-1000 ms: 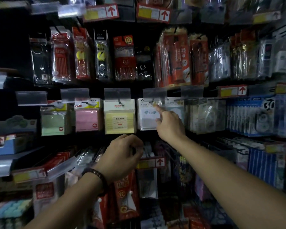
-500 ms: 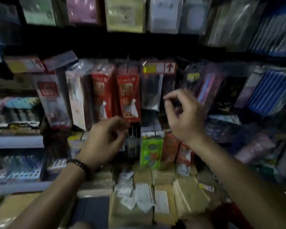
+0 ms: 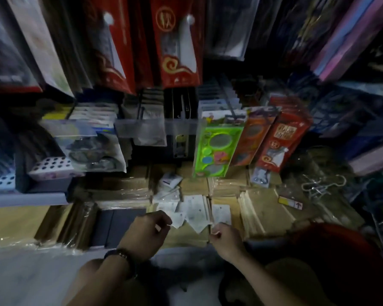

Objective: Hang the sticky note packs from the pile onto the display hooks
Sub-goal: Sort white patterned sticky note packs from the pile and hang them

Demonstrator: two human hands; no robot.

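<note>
Now lower, hands [image 3: 145, 234] [image 3: 224, 241] at pile [image 3: 195, 209]

Hands: two, the left hand [image 3: 146, 234] and the right hand [image 3: 227, 241].
Wristband [image 3: 119, 254]: one, on the left wrist.
Sticky note packs [image 3: 195, 210]: at least five white ones in the pile; they overlap, so the full number is unclear.
Red hanging packs [image 3: 179, 45]: two, at the top.
Green stencil pack [image 3: 217, 149]: one.
Orange pack [image 3: 252, 133]: one.
Red boxed pack [image 3: 281, 138]: one.
Perforated white boxes [image 3: 51, 166]: two.
Yellow price tag [image 3: 290, 202]: one.
Loose wire hooks [image 3: 318, 184]: a tangle, number unclear.
</note>
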